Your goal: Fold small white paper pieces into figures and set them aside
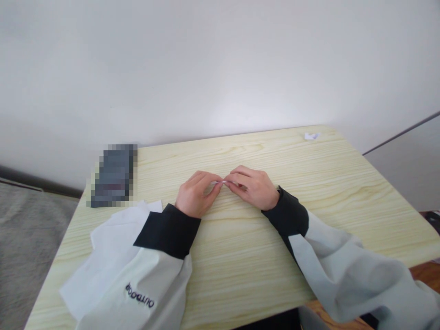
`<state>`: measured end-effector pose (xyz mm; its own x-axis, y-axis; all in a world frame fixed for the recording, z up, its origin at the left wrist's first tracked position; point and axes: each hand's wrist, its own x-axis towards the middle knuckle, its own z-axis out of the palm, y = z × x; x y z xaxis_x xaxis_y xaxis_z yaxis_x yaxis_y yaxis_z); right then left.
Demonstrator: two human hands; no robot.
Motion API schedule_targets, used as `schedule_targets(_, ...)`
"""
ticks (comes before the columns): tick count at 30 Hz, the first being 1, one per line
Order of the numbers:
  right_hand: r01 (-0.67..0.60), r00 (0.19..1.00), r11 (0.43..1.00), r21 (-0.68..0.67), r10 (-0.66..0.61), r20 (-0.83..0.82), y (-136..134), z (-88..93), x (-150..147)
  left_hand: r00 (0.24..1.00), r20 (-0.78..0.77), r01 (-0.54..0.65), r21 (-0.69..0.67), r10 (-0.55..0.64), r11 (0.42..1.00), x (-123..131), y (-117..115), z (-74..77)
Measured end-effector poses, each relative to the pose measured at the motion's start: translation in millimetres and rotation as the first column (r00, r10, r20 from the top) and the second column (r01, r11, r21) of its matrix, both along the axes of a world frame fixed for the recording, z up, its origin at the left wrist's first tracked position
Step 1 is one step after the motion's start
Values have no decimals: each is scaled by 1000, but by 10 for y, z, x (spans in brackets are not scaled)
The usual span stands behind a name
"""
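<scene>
Over the middle of the table, my left hand (pixel 199 192) and my right hand (pixel 252 185) meet at the fingertips. Both pinch a small, thin piece of white paper (pixel 223 182) between thumb and fingers, one hand at each end. Most of the paper is hidden by the fingers, so its full shape cannot be made out. White sheets of paper (pixel 113 243) lie to the left, partly under my left sleeve.
The pale wood-grain table (pixel 233 256) stands against a white wall (pixel 220 64). A dark, pixelated flat object (pixel 113 176) lies at its back left. Near the back right corner sits a small folded white paper piece (pixel 311 136).
</scene>
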<state>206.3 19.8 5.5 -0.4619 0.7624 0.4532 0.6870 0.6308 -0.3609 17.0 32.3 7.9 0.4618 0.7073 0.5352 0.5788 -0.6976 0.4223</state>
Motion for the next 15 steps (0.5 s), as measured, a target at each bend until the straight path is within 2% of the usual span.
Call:
schedule_targets(5, -82, 996, 996, 29, 81, 38, 1, 0, -6, 999, -33, 33, 56, -31, 998, -2, 4, 14)
schedule_targets(8, -59, 998, 998, -16, 58, -36, -4, -2, -16, 999, 7, 38, 30, -38, 999, -5, 10, 0)
schedule_targets(12, -24, 975, 996, -91, 3, -221, 0, -19, -23, 991, 123, -29, -167, 50, 986, -4, 5, -5)
schedule_targets(15, -13, 955, 996, -92, -15, -296, 11, -24, -19, 973, 186, -67, -352, 140, 934, -2, -9, 16)
